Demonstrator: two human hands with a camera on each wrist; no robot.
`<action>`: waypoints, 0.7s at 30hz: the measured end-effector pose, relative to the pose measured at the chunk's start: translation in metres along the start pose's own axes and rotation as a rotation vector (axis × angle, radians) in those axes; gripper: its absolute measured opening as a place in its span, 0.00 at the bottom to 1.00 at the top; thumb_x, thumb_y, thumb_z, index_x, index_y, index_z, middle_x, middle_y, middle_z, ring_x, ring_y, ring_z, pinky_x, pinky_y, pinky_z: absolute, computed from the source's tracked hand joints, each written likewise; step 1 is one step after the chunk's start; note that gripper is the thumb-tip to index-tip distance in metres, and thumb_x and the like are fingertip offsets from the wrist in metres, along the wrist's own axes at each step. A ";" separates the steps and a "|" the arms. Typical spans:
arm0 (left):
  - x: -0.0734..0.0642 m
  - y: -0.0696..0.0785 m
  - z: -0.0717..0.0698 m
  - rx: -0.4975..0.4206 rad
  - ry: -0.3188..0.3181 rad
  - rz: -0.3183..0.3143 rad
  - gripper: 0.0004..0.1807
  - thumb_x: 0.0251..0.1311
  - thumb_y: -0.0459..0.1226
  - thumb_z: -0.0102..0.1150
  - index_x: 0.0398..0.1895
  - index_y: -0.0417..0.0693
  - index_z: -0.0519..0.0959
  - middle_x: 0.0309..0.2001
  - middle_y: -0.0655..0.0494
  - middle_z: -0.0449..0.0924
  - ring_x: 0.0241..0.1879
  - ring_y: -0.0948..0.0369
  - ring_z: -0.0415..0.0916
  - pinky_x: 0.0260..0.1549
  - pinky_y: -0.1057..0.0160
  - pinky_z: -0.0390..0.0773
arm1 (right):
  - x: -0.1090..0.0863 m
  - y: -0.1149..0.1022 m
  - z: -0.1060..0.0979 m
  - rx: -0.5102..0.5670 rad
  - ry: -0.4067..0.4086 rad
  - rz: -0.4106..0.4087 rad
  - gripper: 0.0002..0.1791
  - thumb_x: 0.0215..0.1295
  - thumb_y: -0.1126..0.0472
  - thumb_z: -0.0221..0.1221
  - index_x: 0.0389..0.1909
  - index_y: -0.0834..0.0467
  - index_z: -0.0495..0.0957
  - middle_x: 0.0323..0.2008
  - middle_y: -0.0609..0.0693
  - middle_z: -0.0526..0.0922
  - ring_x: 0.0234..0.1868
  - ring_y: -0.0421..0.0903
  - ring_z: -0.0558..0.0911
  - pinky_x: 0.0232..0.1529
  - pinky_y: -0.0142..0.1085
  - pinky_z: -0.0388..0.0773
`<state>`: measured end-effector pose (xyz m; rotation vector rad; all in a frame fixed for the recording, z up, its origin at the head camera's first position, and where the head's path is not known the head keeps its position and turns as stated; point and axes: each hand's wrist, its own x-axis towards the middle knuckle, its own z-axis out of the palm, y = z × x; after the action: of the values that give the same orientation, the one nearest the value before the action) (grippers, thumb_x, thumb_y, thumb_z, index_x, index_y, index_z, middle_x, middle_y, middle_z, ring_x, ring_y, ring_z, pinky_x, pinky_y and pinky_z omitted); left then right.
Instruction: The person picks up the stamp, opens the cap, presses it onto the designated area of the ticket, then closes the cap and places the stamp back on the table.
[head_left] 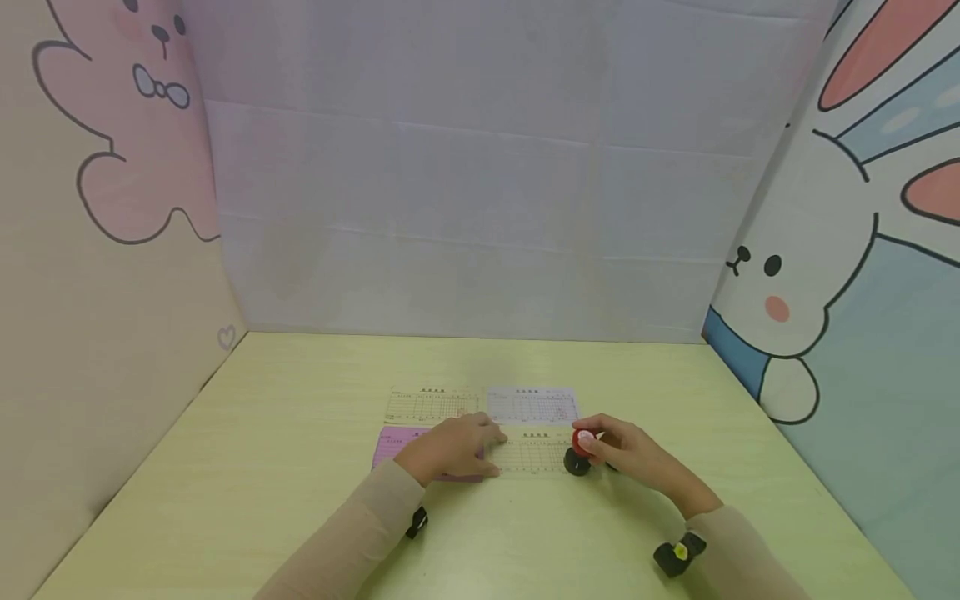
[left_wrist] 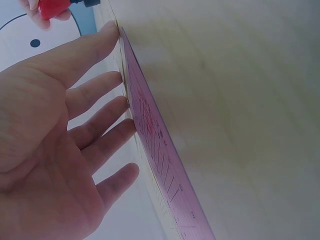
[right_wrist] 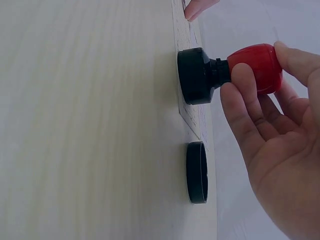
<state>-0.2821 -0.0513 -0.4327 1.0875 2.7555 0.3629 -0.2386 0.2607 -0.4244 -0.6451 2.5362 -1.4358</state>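
My right hand (head_left: 630,454) grips the red knob handle of a round stamp (right_wrist: 195,76), fingers and thumb wrapped about it. The stamp's wide black base stands at the right end of a pale yellow printed form (head_left: 528,456). Beside it lies a round black cap (right_wrist: 197,172), mostly hidden behind the hand in the head view. My left hand (head_left: 453,446), fingers extended, rests across the inner edges of the purple form (head_left: 392,442) and the pale yellow one. In the left wrist view its fingertips meet the paper, palm lifted.
Behind these lie another yellow form (head_left: 431,406) and a white form (head_left: 532,405), making two rows on the light wooden table (head_left: 300,500). A white sheet (head_left: 480,183) hangs at the back. Cartoon-printed walls stand at both sides.
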 end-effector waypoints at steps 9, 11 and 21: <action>-0.001 0.001 -0.002 -0.014 0.000 0.013 0.29 0.60 0.50 0.70 0.63 0.52 0.79 0.60 0.56 0.76 0.36 0.68 0.71 0.48 0.63 0.76 | 0.000 0.002 0.002 0.025 0.000 -0.009 0.21 0.76 0.61 0.55 0.61 0.72 0.71 0.46 0.59 0.80 0.41 0.46 0.81 0.43 0.32 0.82; 0.000 0.000 -0.001 -0.007 0.000 0.013 0.28 0.60 0.50 0.70 0.63 0.52 0.79 0.60 0.56 0.76 0.37 0.68 0.71 0.48 0.63 0.76 | 0.000 0.002 0.003 0.023 -0.002 -0.018 0.21 0.77 0.61 0.54 0.61 0.72 0.71 0.46 0.59 0.80 0.41 0.46 0.80 0.44 0.32 0.82; 0.003 -0.003 0.003 0.005 -0.003 0.012 0.29 0.60 0.51 0.70 0.63 0.53 0.79 0.59 0.57 0.76 0.38 0.67 0.71 0.47 0.64 0.76 | 0.000 0.004 0.004 0.015 -0.001 -0.021 0.22 0.77 0.61 0.53 0.62 0.73 0.70 0.47 0.59 0.80 0.43 0.45 0.81 0.45 0.31 0.81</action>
<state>-0.2856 -0.0512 -0.4371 1.1048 2.7497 0.3561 -0.2387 0.2596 -0.4301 -0.6715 2.5224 -1.4598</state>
